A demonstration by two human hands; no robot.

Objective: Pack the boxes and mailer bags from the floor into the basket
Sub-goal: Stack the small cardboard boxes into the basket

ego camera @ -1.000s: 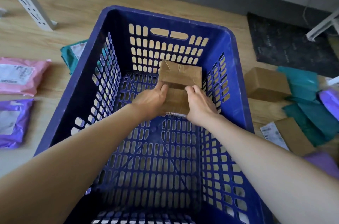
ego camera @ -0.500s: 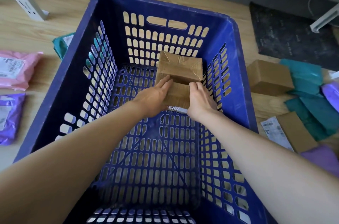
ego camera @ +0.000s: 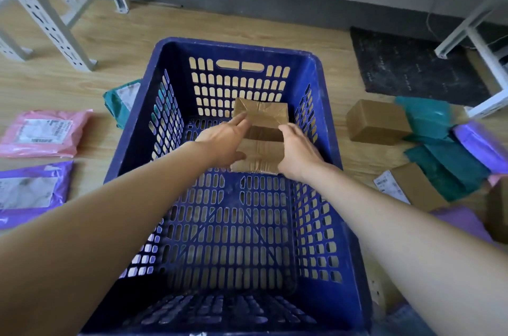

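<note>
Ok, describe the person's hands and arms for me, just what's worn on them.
Nothing worn shows. The left hand and right hand have no gloves, and no rings show on the fingers. Neither wrist carries a watch or bracelet. The left forearm and right forearm are uncovered to the picture's edge, with no sleeve in view.

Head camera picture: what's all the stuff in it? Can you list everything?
basket: one, blue, middle of floor.
far box: one, brown, basket's far right.
near box: one, brown, before it.
floor boxes: two clear, brown, right of basket.
teal bags: one left, several right.
pink bag: one, left.
purple bags: one left, two right.
mat: one, dark, far right.
rack legs: pale metal, far left, far right.
left hand: touches near box's left side.
right hand: grips its right side.
</note>
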